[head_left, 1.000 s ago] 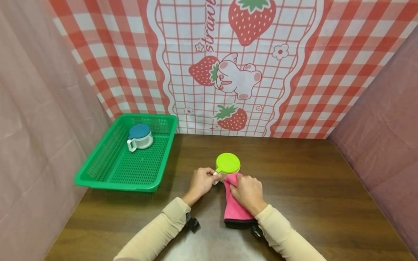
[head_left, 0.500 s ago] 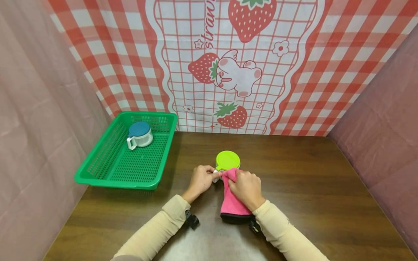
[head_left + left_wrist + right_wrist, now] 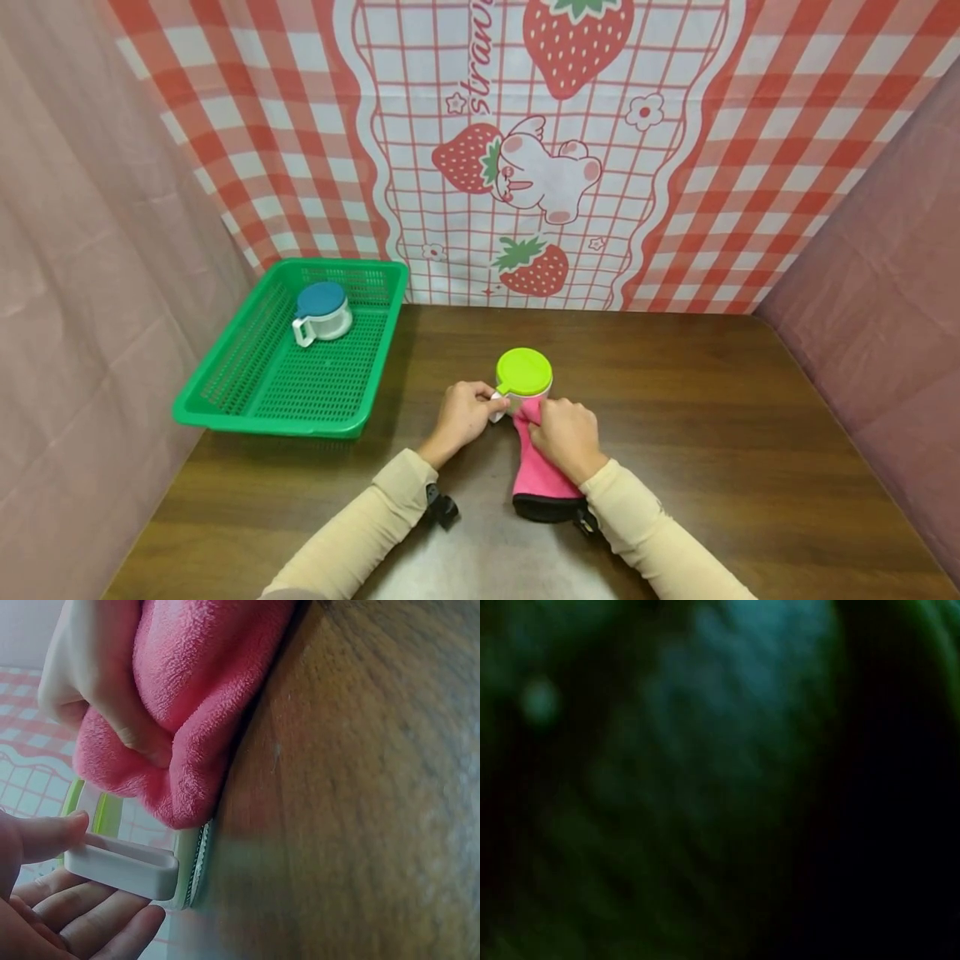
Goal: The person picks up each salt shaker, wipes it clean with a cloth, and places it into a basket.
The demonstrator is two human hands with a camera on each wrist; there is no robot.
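Note:
A clear jar with a lime-green lid (image 3: 524, 372) and a white handle (image 3: 124, 866) stands on the table in front of me. My left hand (image 3: 462, 415) pinches that handle between thumb and fingers. Bunched in my right hand (image 3: 570, 437) is a pink cloth (image 3: 538, 467) with a black edge; its front end lies against the near side of the jar. In the left wrist view the fluffy cloth covers part of the jar's wall. The right wrist view is dark and blurred, so nothing can be made out there.
A green plastic basket (image 3: 365, 417) stands at the left of the wooden table (image 3: 697, 450). Inside it sits a similar jar with a blue lid (image 3: 322, 299). A strawberry-print checked cloth (image 3: 660, 208) hangs behind, with pink curtains at both sides.
The right hand and pink cloth shift slightly over the jar's near side, up toward the lid and then back down. The left hand keeps hold of the handle.

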